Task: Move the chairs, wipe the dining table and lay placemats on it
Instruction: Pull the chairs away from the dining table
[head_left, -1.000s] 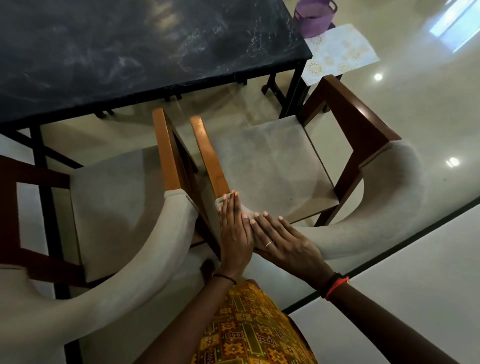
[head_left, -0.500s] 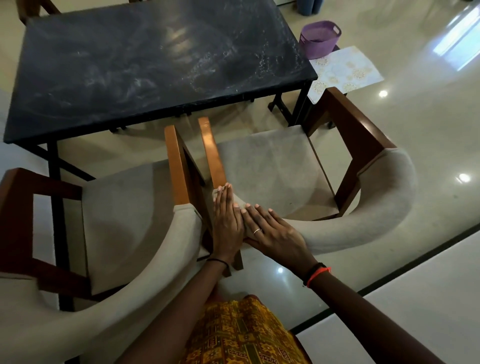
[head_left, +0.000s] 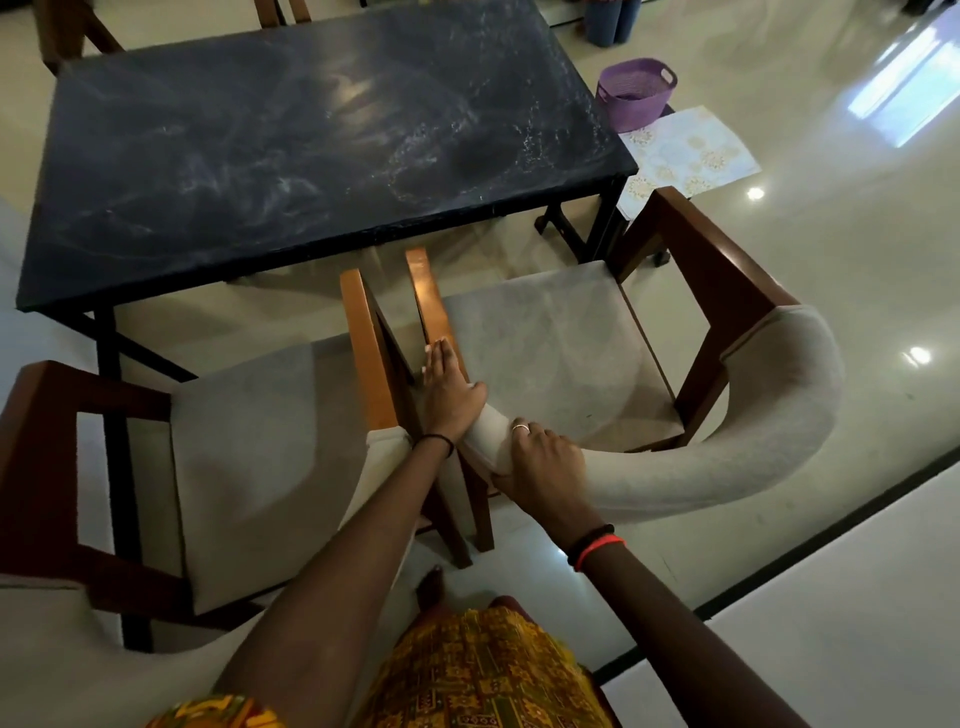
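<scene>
Right hand (head_left: 540, 467) now clamped round the padded back end of the right-hand chair (head_left: 545, 348), where half a second ago it lay flat. Left hand (head_left: 449, 389) flat, fingers straight and together, along that chair's wooden armrest (head_left: 428, 301). Chair stands just clear of the table (head_left: 311, 145), beside the left-hand chair (head_left: 249, 441). Likely a grip taken to shift it. Smeared table unwiped, placemats (head_left: 685, 150) waiting off its corner by a purple basket (head_left: 634, 93).
</scene>
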